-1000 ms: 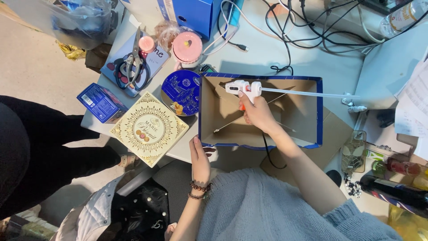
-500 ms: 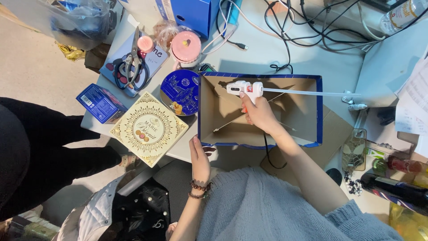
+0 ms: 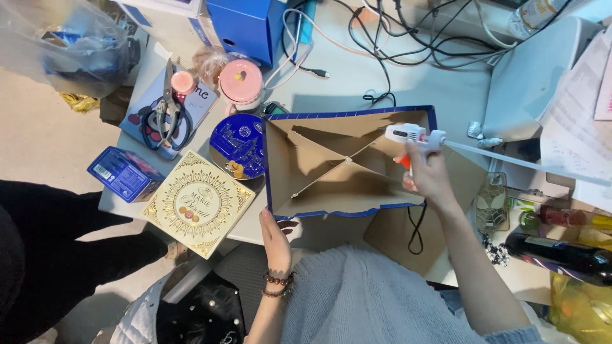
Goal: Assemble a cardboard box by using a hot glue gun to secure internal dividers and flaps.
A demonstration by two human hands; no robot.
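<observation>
**Glue gun held over a divided cardboard box**

Far left, a small blue box is seen at the worktop edge, with scissors laid on a blue card behind it. Just right, a square cream-and-gold box is set at an angle, overhanging the near edge. Beside it a round blue tin is found, and behind that a pink round container.

Next, the left hand is placed at the near left corner of the cardboard box; its fingers are pressed against the blue-trimmed edge, thumb tucked under, so the edge is pinched in a closed grip. The box lies open towards the camera in the middle of the worktop, and crossed cardboard dividers are seen inside it.

At the box's right end, a white glue gun with an orange trigger is gripped firmly in the right hand, fingers wrapped round the handle, nozzle pointed left over the top right corner. A glue stick is seen projecting from its back. Dark cables are tangled behind, and a dark bottle lies far right.
</observation>
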